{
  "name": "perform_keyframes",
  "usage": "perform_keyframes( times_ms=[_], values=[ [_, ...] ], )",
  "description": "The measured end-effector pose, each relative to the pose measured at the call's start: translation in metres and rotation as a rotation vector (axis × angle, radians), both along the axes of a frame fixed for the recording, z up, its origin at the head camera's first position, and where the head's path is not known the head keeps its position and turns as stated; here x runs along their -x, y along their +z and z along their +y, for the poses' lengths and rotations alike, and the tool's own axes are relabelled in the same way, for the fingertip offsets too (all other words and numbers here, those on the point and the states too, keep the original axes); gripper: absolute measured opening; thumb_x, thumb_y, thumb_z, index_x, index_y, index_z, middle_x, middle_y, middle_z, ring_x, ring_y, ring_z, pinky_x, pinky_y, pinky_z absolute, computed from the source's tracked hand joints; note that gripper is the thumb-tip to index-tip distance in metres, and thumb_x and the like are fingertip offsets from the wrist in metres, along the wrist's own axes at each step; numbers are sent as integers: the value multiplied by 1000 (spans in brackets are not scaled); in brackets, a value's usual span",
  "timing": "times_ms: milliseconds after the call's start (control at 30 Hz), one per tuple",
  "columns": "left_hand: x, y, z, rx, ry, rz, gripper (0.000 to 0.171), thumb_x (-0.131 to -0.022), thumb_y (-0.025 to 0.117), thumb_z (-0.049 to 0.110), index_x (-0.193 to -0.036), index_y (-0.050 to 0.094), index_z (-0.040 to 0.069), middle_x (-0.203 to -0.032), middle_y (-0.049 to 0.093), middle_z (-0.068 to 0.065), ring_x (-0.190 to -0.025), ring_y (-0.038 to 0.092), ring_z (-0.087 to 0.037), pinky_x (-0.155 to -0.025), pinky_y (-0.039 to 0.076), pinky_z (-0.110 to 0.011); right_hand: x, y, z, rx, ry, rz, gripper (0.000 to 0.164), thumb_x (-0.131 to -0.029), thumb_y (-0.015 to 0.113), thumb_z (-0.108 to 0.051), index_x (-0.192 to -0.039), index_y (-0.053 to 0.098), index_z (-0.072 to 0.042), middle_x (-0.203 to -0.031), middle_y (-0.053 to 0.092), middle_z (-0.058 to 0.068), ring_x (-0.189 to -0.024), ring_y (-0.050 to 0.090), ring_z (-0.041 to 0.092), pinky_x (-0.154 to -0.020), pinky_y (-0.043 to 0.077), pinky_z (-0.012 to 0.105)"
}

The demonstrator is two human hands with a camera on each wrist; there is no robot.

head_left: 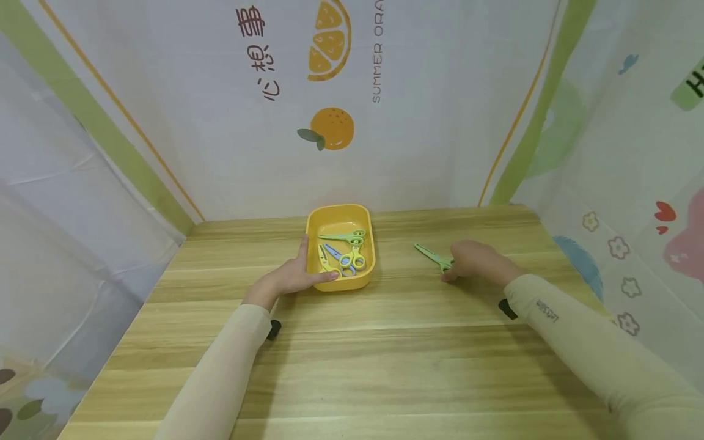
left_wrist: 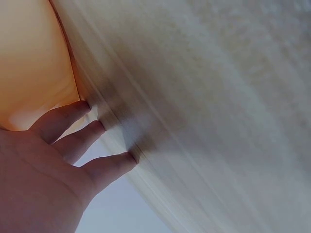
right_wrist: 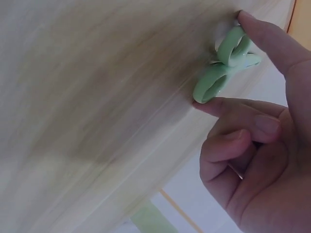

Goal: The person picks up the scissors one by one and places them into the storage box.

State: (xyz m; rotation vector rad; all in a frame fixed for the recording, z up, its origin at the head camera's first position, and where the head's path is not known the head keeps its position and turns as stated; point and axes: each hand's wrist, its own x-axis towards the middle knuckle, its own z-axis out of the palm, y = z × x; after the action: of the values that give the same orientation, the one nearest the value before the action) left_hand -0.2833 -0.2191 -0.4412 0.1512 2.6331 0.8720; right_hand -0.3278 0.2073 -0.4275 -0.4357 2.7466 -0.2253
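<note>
A yellow plastic bin stands at the back of the table with several scissors inside. Among them are green scissors, blue scissors and yellow scissors. My left hand lies spread against its near left corner, thumb over the front rim. The other fingers run along its left wall, three fingertips down at the table in the left wrist view. To the right of the bin, another pair of green scissors lies with its blades pointing back left. My right hand pinches its handle loops between thumb and forefinger.
The wood-grain table reaches back to a white printed curtain. More printed curtain hangs along the right side, and white cloth along the left.
</note>
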Motion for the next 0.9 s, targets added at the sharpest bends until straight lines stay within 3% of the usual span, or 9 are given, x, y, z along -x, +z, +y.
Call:
perform_keyframes(
  times_ms=[233, 367, 500, 700, 900],
  values=[
    [0, 0, 0, -4, 2, -9, 139, -88, 68, 78, -165, -32, 18, -173, 18, -34, -160, 27, -50, -130, 25, -63, 4, -1, 7, 45, -42, -12, 47, -83, 87, -44, -79, 51, -14, -74, 47, -1, -68, 43, 16, -59, 35, 30],
    [-1, 0, 1, -6, 1, -3, 140, -88, 68, 78, -165, -32, 18, -173, 18, -33, -160, 27, -50, -130, 25, -63, 8, 5, 8, 56, -37, -15, 45, -81, 85, -42, -70, 50, -17, -65, 41, -5, -61, 37, 13, -54, 30, 28],
    [0, 0, 1, 1, -1, 5, 140, -88, 68, 79, -165, -32, 18, -172, 20, -35, -159, 30, -50, -130, 27, -63, 11, 16, 6, 33, -13, 6, 45, -81, 81, -40, -63, 45, -20, -60, 35, -8, -57, 31, 10, -51, 27, 26],
    [1, -2, 0, 13, -3, 11, 144, -84, 68, 83, -165, -32, 18, -171, 22, -36, -158, 33, -50, -130, 28, -62, 12, 38, -2, 15, 32, 18, 50, -91, 78, -42, -65, 42, -19, -62, 34, -8, -57, 31, 9, -53, 30, 26],
    [1, -2, 0, 22, 1, 8, 144, -84, 68, 84, -165, -31, 18, -171, 23, -35, -157, 34, -50, -129, 29, -62, 13, 55, -10, 12, 22, 34, 55, -91, 77, -44, -62, 35, -21, -59, 27, -9, -56, 23, 9, -52, 26, 25]
  ],
)
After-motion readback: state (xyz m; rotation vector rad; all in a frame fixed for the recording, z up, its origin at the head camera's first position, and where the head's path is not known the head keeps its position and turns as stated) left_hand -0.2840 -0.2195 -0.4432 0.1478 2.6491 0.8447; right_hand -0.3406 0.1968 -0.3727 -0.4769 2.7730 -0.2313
